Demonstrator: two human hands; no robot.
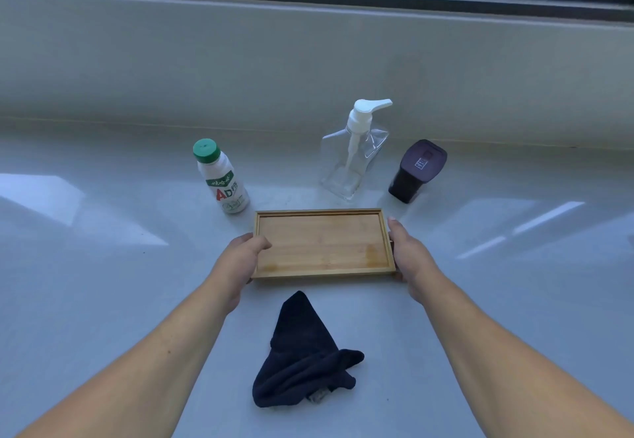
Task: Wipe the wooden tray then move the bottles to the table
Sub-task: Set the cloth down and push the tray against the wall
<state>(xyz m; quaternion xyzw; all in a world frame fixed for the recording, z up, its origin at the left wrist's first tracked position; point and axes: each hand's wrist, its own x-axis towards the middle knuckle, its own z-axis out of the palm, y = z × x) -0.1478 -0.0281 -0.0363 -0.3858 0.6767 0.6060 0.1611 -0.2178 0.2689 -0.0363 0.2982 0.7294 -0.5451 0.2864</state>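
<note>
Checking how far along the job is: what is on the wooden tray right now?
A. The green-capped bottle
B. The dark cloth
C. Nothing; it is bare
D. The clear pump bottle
C: the wooden tray is bare, held at its ends by the left hand and right hand; the green-capped bottle, pump bottle and dark bottle stand behind it, and the dark cloth lies in front.

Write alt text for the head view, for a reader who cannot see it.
Two bare hands, left hand and right hand, hold the short ends of an empty wooden tray on a pale counter. A dark cloth lies crumpled nearer the person; beyond the tray stand a green-capped bottle, a clear pump bottle and a dark bottle.
</note>
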